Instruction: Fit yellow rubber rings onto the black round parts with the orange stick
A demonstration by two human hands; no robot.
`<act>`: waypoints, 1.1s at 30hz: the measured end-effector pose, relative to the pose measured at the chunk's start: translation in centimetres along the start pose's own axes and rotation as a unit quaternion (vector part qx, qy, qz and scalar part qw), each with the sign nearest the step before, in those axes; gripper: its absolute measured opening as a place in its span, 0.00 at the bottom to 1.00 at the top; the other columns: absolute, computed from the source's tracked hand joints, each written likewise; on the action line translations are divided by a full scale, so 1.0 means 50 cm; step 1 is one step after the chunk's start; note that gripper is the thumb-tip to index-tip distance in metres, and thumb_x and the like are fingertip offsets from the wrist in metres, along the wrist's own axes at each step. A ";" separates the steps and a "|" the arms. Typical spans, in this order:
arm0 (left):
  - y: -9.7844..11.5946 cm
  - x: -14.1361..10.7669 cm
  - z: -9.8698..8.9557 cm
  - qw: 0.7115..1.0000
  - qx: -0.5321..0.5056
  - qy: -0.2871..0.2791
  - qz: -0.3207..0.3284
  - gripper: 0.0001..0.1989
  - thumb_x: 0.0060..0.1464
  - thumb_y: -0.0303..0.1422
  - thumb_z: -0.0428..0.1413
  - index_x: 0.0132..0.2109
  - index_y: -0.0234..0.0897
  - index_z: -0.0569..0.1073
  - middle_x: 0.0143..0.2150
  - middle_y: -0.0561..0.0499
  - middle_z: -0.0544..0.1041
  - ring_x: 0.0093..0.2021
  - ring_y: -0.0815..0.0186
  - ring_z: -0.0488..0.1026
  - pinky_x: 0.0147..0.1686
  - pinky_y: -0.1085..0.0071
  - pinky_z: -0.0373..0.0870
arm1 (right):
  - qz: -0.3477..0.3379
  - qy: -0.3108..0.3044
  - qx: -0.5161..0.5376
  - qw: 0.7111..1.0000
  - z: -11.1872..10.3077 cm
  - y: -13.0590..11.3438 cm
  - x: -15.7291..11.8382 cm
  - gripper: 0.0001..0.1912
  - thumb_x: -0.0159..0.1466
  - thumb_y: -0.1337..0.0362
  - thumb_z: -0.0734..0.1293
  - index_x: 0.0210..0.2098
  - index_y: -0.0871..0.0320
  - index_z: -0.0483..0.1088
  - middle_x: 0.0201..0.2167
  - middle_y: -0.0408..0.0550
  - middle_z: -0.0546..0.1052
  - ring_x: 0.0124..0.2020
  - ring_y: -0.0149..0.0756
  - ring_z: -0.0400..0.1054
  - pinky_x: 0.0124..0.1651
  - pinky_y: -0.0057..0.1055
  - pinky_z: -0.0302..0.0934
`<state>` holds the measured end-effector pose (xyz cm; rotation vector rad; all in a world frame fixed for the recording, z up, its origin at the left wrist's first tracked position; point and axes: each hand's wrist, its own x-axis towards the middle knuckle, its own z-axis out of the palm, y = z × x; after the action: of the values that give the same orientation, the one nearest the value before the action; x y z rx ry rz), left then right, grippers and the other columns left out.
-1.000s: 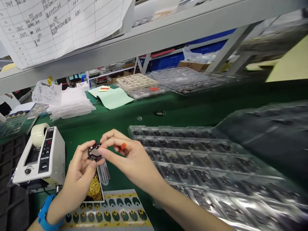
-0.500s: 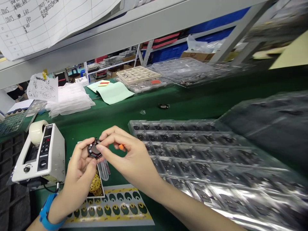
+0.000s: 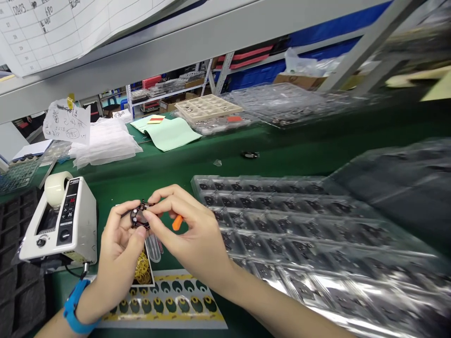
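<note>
My left hand, a blue band at its wrist, holds a small round black part with a flat grey middle and pale spots around its rim. Thumb and fingers grip it by the edge. My right hand reaches in from the right, its thumb and fingertips pinched at the upper right side of that part. An orange piece sticks out below its curled fingers; the rest of it is hidden. Just under the hands lie a box of yellow rings and a clear plastic piece.
A white tape dispenser stands left. A sheet of green-and-yellow stickers lies in front. Clear trays of black parts fill the right. Farther back are a loose black part, green paper and a beige compartment tray.
The view has shifted slightly. More of the orange piece shows below my right fingers, and it is tilted. Both hands stay on the round part, and my left thumb sits closer to it.
</note>
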<state>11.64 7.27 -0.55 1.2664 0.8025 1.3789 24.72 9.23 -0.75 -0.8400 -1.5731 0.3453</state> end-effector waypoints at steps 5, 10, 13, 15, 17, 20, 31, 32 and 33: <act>-0.014 -0.003 0.002 0.998 0.029 0.054 0.016 0.08 0.60 0.33 0.58 0.46 0.39 0.71 0.39 0.49 0.79 0.42 0.65 0.78 0.40 0.74 0.75 | -0.036 0.006 -0.019 0.999 0.008 -0.002 -0.005 0.08 0.61 0.75 0.64 0.29 0.56 0.66 0.31 0.46 0.72 0.34 0.34 0.69 0.33 0.31 0.65; -0.021 -0.002 0.000 0.996 0.030 0.083 0.003 0.08 0.59 0.33 0.59 0.44 0.38 0.70 0.36 0.49 0.80 0.40 0.65 0.79 0.36 0.77 0.74 | -0.082 0.030 -0.070 0.994 0.022 0.003 -0.010 0.09 0.61 0.75 0.65 0.31 0.56 0.64 0.31 0.47 0.72 0.32 0.34 0.69 0.30 0.30 0.64; -0.015 0.002 0.001 0.997 -0.003 0.078 0.002 0.09 0.57 0.34 0.60 0.43 0.38 0.69 0.34 0.50 0.80 0.39 0.64 0.79 0.38 0.73 0.76 | -0.075 0.059 -0.069 0.993 0.026 0.008 -0.012 0.09 0.61 0.73 0.66 0.34 0.55 0.62 0.33 0.46 0.72 0.27 0.30 0.66 0.27 0.27 0.62; -0.012 0.003 0.002 0.997 -0.012 0.075 0.006 0.09 0.57 0.34 0.60 0.42 0.38 0.69 0.34 0.50 0.80 0.38 0.62 0.80 0.37 0.71 0.77 | -0.046 0.050 -0.061 0.996 0.024 0.010 -0.011 0.09 0.61 0.71 0.67 0.37 0.55 0.62 0.34 0.45 0.72 0.27 0.29 0.66 0.27 0.27 0.62; -0.012 0.003 0.001 0.997 -0.007 0.078 0.009 0.10 0.57 0.35 0.60 0.42 0.38 0.69 0.34 0.49 0.81 0.37 0.61 0.80 0.35 0.71 0.77 | -0.011 0.012 -0.048 0.999 0.020 0.011 -0.008 0.06 0.62 0.70 0.66 0.38 0.56 0.65 0.35 0.46 0.71 0.30 0.32 0.68 0.29 0.28 0.64; -0.014 0.002 0.000 0.997 0.003 0.081 0.008 0.11 0.57 0.36 0.61 0.43 0.38 0.68 0.35 0.48 0.81 0.38 0.60 0.80 0.33 0.71 0.78 | 0.033 -0.049 -0.003 0.998 0.013 0.009 0.000 0.03 0.62 0.70 0.65 0.35 0.56 0.68 0.33 0.46 0.70 0.34 0.34 0.68 0.31 0.29 0.65; -0.016 0.009 -0.010 0.996 0.069 0.055 0.008 0.11 0.59 0.36 0.58 0.46 0.37 0.67 0.39 0.46 0.79 0.39 0.62 0.78 0.34 0.73 0.75 | 0.069 -0.104 0.053 0.991 0.004 0.014 0.019 0.10 0.61 0.72 0.63 0.25 0.57 0.59 0.28 0.41 0.64 0.26 0.28 0.58 0.27 0.26 0.55; -0.014 0.014 -0.014 0.994 0.096 0.044 0.007 0.11 0.59 0.35 0.57 0.46 0.37 0.68 0.38 0.47 0.79 0.37 0.63 0.78 0.33 0.73 0.74 | 0.064 -0.106 0.039 0.992 0.003 0.017 0.020 0.10 0.61 0.73 0.63 0.25 0.57 0.59 0.28 0.42 0.64 0.26 0.28 0.59 0.27 0.26 0.55; -0.012 0.019 -0.019 0.991 0.130 0.031 0.006 0.10 0.58 0.34 0.57 0.45 0.36 0.70 0.37 0.47 0.79 0.35 0.64 0.77 0.33 0.73 0.73 | 0.057 -0.107 0.024 0.992 0.002 0.019 0.021 0.10 0.61 0.73 0.63 0.25 0.57 0.60 0.28 0.42 0.65 0.27 0.29 0.60 0.28 0.27 0.56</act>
<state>10.99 8.48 -1.05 1.4357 1.0454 1.3595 24.95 10.63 -0.63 -0.8814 -1.7108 0.5692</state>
